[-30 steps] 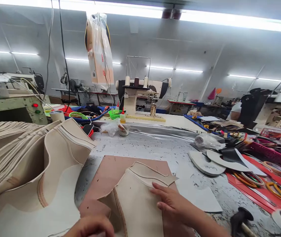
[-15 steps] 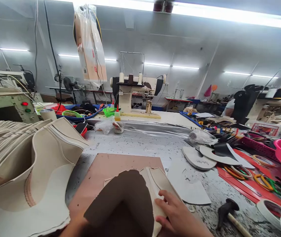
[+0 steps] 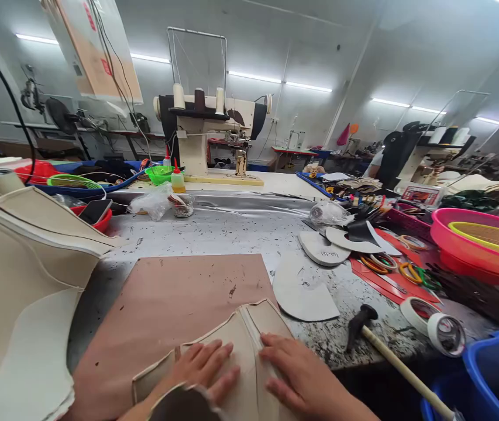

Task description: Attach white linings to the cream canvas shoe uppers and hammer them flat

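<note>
A cream leather piece (image 3: pixel 249 333) with a stitched seam lies on a pinkish-brown board (image 3: pixel 174 292) at the near edge of the table. My left hand (image 3: pixel 203 368) rests flat on its left half, fingers stretched out. My right hand (image 3: pixel 297 374) lies flat on its right side, fingers spread beside the seam. A dark flap of the same piece curls up just below my left hand. Neither hand grips anything.
A tall stack of cream leather pieces (image 3: pixel 16 269) fills the left. A hammer (image 3: pixel 385 356), tape rolls (image 3: pixel 444 333), grey patterns (image 3: pixel 302 289), scissors and a pink basin (image 3: pixel 472 242) crowd the right. A sewing machine (image 3: pixel 205 134) stands at the far side.
The piece, held up with its dark underside showing, has been laid down flat. Both hands now press on it. The view has tilted down and to the right.
</note>
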`<action>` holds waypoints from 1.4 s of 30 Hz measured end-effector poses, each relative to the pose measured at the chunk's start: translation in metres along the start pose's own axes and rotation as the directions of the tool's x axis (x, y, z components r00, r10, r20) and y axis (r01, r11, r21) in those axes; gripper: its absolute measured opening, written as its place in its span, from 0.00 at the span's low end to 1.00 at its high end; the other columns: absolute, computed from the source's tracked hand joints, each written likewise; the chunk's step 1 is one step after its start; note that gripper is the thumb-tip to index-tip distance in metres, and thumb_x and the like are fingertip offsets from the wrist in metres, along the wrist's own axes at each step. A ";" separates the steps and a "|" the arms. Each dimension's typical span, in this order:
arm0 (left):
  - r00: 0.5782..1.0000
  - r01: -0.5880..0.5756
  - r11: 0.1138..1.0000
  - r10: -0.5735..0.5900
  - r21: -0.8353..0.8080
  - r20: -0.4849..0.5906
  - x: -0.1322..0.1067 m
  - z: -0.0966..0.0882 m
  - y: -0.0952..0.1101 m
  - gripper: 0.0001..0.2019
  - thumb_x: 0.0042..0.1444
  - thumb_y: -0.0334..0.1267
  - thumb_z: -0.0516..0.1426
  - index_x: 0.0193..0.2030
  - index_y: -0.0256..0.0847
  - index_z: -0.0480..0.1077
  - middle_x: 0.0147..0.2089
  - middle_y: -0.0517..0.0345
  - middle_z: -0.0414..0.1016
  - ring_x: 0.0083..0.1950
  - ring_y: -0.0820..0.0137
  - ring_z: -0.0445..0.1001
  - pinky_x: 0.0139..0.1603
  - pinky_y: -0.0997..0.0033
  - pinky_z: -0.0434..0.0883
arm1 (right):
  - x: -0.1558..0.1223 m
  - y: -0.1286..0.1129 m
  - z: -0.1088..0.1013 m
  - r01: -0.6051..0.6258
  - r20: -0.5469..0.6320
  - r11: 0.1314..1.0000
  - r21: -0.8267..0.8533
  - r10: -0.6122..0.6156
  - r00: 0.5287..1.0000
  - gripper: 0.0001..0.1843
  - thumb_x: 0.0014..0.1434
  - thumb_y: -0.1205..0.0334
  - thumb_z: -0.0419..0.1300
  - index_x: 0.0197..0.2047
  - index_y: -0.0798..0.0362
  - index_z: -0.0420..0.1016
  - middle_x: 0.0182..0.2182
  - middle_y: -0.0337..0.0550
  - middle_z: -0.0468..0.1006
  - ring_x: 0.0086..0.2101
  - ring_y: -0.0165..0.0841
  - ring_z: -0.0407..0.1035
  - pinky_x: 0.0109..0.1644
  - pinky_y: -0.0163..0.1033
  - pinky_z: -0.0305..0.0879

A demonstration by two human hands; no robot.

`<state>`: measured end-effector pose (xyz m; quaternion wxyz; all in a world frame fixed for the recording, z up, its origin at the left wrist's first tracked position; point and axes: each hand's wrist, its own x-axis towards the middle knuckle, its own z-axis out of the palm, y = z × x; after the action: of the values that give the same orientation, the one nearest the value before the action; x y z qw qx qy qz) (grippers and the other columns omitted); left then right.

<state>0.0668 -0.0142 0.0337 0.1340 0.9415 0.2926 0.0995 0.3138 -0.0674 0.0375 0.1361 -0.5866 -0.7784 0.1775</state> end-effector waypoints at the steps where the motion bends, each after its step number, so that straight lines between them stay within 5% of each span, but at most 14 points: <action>1: 0.993 -0.086 0.996 0.087 -0.009 0.085 0.004 0.000 -0.005 0.17 0.62 0.40 0.49 0.58 0.57 0.61 0.61 0.57 0.63 0.61 0.58 0.61 0.60 0.52 0.58 | -0.005 0.014 -0.004 -0.063 -0.065 0.998 -0.012 0.062 0.996 0.22 0.61 0.49 0.46 0.52 0.50 0.69 0.57 0.48 0.66 0.55 0.40 0.61 0.56 0.44 0.59; 4: 0.958 -0.182 0.983 0.182 -0.023 0.223 0.011 -0.001 -0.014 0.25 0.58 0.49 0.52 0.62 0.52 0.56 0.63 0.54 0.60 0.61 0.53 0.60 0.60 0.50 0.57 | -0.029 0.066 -0.011 -0.392 -0.334 0.907 -0.156 0.325 0.885 0.22 0.62 0.56 0.42 0.53 0.55 0.67 0.54 0.54 0.68 0.54 0.41 0.62 0.56 0.46 0.59; 8: 0.989 0.045 0.999 -0.047 0.013 0.140 0.037 -0.006 -0.009 0.21 0.56 0.42 0.52 0.57 0.46 0.63 0.60 0.50 0.65 0.55 0.58 0.68 0.51 0.60 0.67 | -0.072 0.126 -0.004 -0.741 -0.428 0.584 -0.332 0.607 0.670 0.21 0.56 0.69 0.43 0.50 0.66 0.67 0.42 0.65 0.74 0.40 0.48 0.71 0.45 0.50 0.65; 13: 0.947 0.271 0.963 -0.269 0.015 0.176 0.097 -0.013 -0.003 0.16 0.58 0.38 0.46 0.49 0.40 0.68 0.45 0.50 0.75 0.42 0.61 0.74 0.39 0.66 0.69 | -0.088 0.145 -0.009 -0.761 -0.371 0.561 -0.328 0.664 0.649 0.18 0.52 0.70 0.47 0.46 0.59 0.69 0.40 0.58 0.75 0.38 0.45 0.72 0.41 0.45 0.65; 17: 0.930 0.342 0.939 -0.345 0.043 0.126 0.120 -0.009 0.000 0.12 0.57 0.32 0.46 0.39 0.36 0.71 0.38 0.48 0.75 0.40 0.58 0.73 0.36 0.64 0.67 | -0.061 0.125 -0.042 -0.830 -0.311 0.538 -0.147 0.772 0.555 0.10 0.54 0.59 0.49 0.36 0.49 0.69 0.35 0.49 0.77 0.33 0.42 0.73 0.32 0.41 0.64; 19: 0.931 0.356 0.934 -0.357 0.039 0.072 0.121 -0.003 -0.001 0.12 0.57 0.30 0.47 0.44 0.36 0.69 0.45 0.46 0.72 0.47 0.56 0.70 0.43 0.60 0.66 | -0.038 0.105 -0.057 -0.796 -0.301 0.603 -0.060 0.749 0.590 0.12 0.57 0.53 0.47 0.33 0.47 0.68 0.28 0.45 0.77 0.30 0.41 0.72 0.30 0.39 0.61; 22: 0.934 0.357 0.934 -0.357 0.014 0.021 0.118 0.004 -0.003 0.13 0.59 0.31 0.49 0.50 0.39 0.67 0.54 0.48 0.67 0.54 0.56 0.64 0.50 0.56 0.62 | 0.003 0.069 -0.068 -0.648 -0.299 0.761 0.031 0.626 0.720 0.17 0.60 0.49 0.44 0.31 0.47 0.68 0.23 0.41 0.75 0.28 0.39 0.71 0.29 0.36 0.58; 27: 0.942 0.334 0.940 -0.335 -0.065 -0.011 0.117 0.010 -0.009 0.11 0.57 0.28 0.52 0.44 0.41 0.69 0.47 0.54 0.72 0.50 0.62 0.67 0.49 0.60 0.64 | 0.058 0.032 -0.059 -0.462 -0.141 0.873 -0.157 0.443 0.885 0.11 0.60 0.55 0.51 0.34 0.50 0.70 0.30 0.44 0.78 0.32 0.39 0.71 0.29 0.35 0.52; 31: 0.969 0.207 0.968 -0.223 -0.145 -0.107 0.118 0.015 -0.013 0.08 0.56 0.25 0.53 0.38 0.40 0.70 0.38 0.56 0.73 0.41 0.65 0.70 0.42 0.66 0.69 | 0.073 0.032 -0.055 -0.430 -0.038 0.862 -0.270 0.436 0.899 0.10 0.60 0.57 0.52 0.42 0.50 0.70 0.32 0.46 0.79 0.32 0.41 0.72 0.27 0.36 0.48; 36: 0.975 0.052 0.995 -0.033 0.082 -0.219 0.117 0.025 -0.016 0.09 0.56 0.24 0.51 0.35 0.39 0.71 0.33 0.55 0.71 0.34 0.65 0.70 0.35 0.65 0.71 | 0.074 0.033 -0.065 -0.415 -0.024 0.872 -0.260 0.423 0.906 0.07 0.58 0.59 0.54 0.39 0.49 0.71 0.33 0.44 0.79 0.33 0.40 0.72 0.27 0.36 0.48; 39: 0.953 -0.037 0.977 0.097 0.209 -0.288 0.116 0.028 -0.016 0.10 0.54 0.21 0.51 0.36 0.36 0.70 0.32 0.54 0.71 0.33 0.65 0.70 0.33 0.66 0.71 | 0.077 0.031 -0.067 -0.455 -0.098 0.867 -0.204 0.445 0.890 0.10 0.61 0.59 0.50 0.35 0.51 0.72 0.32 0.45 0.79 0.32 0.37 0.72 0.28 0.35 0.49; 42: 0.933 -0.083 0.952 0.178 0.294 -0.312 0.116 0.028 -0.017 0.13 0.50 0.18 0.49 0.35 0.35 0.69 0.30 0.55 0.70 0.32 0.65 0.69 0.32 0.67 0.70 | 0.082 0.034 -0.065 -0.431 -0.046 0.878 -0.207 0.432 0.901 0.10 0.61 0.61 0.50 0.38 0.51 0.72 0.31 0.45 0.78 0.31 0.36 0.71 0.26 0.35 0.48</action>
<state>0.1598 0.0607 0.0143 -0.0573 0.9378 0.2584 0.2247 0.3476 0.0277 0.0815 0.0290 -0.7561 -0.6427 0.1199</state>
